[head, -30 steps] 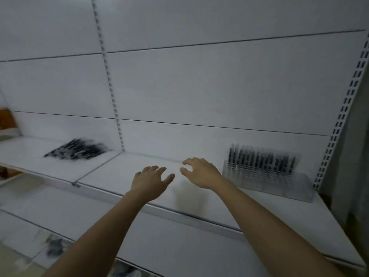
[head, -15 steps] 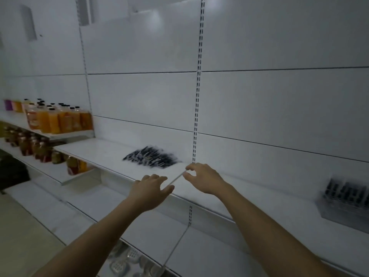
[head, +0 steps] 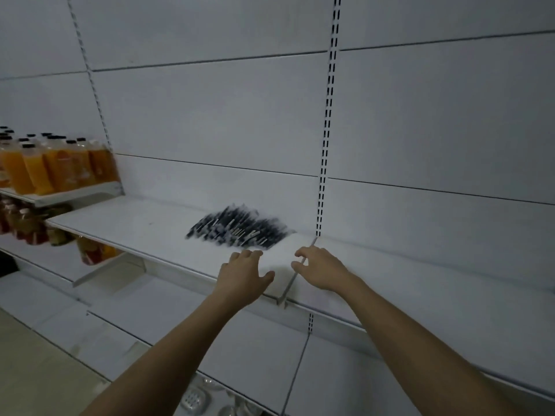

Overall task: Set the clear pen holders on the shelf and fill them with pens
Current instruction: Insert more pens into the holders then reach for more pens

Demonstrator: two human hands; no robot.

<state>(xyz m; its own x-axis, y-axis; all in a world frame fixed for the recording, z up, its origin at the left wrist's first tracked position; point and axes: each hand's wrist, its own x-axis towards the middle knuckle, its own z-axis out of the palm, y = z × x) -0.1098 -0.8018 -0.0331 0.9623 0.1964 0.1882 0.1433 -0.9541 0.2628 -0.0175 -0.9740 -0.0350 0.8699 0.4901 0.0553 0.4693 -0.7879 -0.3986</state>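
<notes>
While both hands, left hand (head: 244, 276) and right hand (head: 321, 270), hover empty with loose fingers, pens (head: 238, 228) lie just beyond on the shelf (head: 135, 223); juice bottles (head: 57, 166) stand far left.

On the shelf (head: 144, 223) ahead of me, the pens (head: 237, 228) lie in a heap near the back panel, just left of the slotted upright (head: 326, 163). My left hand (head: 244, 276) is just before the heap; my right hand (head: 322, 273) is to its right, over the seam between shelves. Bottles (head: 57, 163) stand far left on a higher shelf, with more beneath.
</notes>
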